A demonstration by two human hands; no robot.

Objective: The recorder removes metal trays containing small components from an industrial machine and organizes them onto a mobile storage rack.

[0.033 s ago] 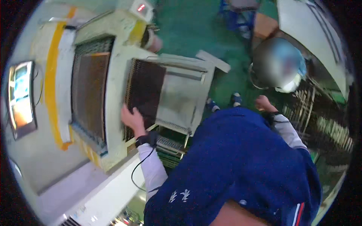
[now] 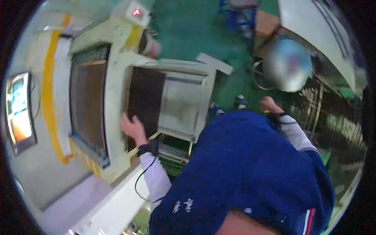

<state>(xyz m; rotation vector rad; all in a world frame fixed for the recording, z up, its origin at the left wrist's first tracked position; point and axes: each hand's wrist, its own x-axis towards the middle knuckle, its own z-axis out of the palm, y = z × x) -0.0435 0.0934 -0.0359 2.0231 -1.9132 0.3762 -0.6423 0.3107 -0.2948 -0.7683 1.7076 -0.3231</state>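
My left hand point(image 2: 133, 128) is at the lower left edge of a dark brown panel point(image 2: 145, 100) lying at the mouth of a pale machine point(image 2: 116, 105). Its thumb and fingers are apart, and the fingertips come close to or touch the panel's edge; blur hides which. To the right of the panel, a light grey tray-like surface point(image 2: 181, 103) sits in a pale frame. My right hand point(image 2: 270, 105) is out to the right over the green floor, fingers curled in, with nothing visible in it. Both wrists wear dark bands, and a thin black cable point(image 2: 138, 180) runs from the left one.
A lit screen point(image 2: 19, 107) is at the far left, beside a yellow-edged machine opening point(image 2: 88, 103). A white board point(image 2: 214, 63) lies beyond the frame. Another person point(image 2: 290, 64) is at the upper right, near dark racks point(image 2: 313, 103) and a pale bench point(image 2: 321, 35).
The whole view has shifted slightly, so the machine and screen appear a little further left. Both hands keep nearly the same pose and place.
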